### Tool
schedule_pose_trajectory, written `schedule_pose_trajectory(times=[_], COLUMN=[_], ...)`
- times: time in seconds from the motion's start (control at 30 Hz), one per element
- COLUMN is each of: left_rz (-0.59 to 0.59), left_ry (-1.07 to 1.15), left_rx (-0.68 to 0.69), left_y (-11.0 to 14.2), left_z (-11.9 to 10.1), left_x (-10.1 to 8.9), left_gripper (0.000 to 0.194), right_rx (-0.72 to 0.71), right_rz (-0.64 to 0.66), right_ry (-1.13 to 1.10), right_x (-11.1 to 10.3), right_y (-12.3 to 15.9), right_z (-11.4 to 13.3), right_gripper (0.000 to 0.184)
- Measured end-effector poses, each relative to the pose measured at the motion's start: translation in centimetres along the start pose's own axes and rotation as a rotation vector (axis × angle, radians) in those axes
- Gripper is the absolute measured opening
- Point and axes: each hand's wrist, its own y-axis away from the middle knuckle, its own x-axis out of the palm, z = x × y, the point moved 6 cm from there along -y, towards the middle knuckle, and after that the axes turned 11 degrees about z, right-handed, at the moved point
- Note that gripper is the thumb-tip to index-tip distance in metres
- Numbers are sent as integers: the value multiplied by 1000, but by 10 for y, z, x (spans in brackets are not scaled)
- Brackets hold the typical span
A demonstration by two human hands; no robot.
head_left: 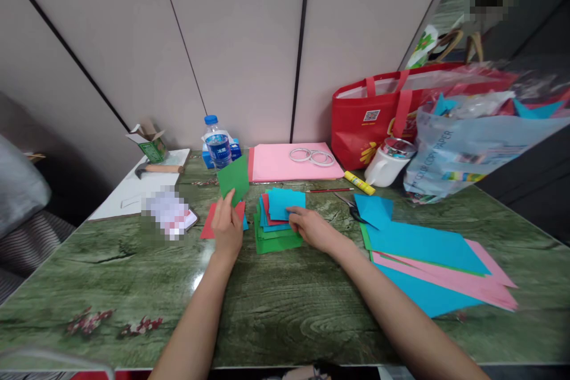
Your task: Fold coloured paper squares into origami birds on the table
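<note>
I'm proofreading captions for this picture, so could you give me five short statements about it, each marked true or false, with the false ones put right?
1. The left hand holds a green sheet. True.
2. The right hand holds the scissors. False: the right hand touches the small blue sheet on top of the paper stack.
3. The white mug stands in front of the red bag. True.
4. The hammer lies on the pink paper. False: the hammer lies on the white sheet at the left.
5. The water bottle has a blue cap. True.
</note>
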Motion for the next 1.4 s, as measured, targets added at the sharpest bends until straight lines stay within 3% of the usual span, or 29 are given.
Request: schedule_pose_trajectory(times=[0.2,0.27,0.37,0.57,0.8,0.93,1.07,1.13,1.23,1.4], left_rz=[41,41,34,49,109,147,159,152,157,128], left_ry=[10,23,23,0,19,42,64,79,108,100], left_rx=[13,15,25,31,27,24,32,35,35,36], left_y=[2,2,2,0,-2,-2,-7,-9,-11,-10], left_z=[-2,-2,-3,-3,-2,0,0,-1,-4,-5], left_x=[6,7,5,1,3,5,3,2,2,-1], left_gripper=[34,34,34,34,34,34,34,34,33,35], right_rx=[-95,-88,-56,31,72,14,-124,-104,42,244], right_rz=[-210,-247,-259,-225,-179,-335,-654,-754,-795,-780], right_ry=[154,189,218,230,285,271,55,-129,-441,-898], right_x=[1,3,7,15,21,13,-23,-43,-62,-66], right_y=[-5,-10,-21,-36,-38,-34,-16,-10,-8,-10], right_z=[12,19,27,33,34,40,56,60,53,25], right_gripper=[13,16,24,7,11,13,15,17,18,24])
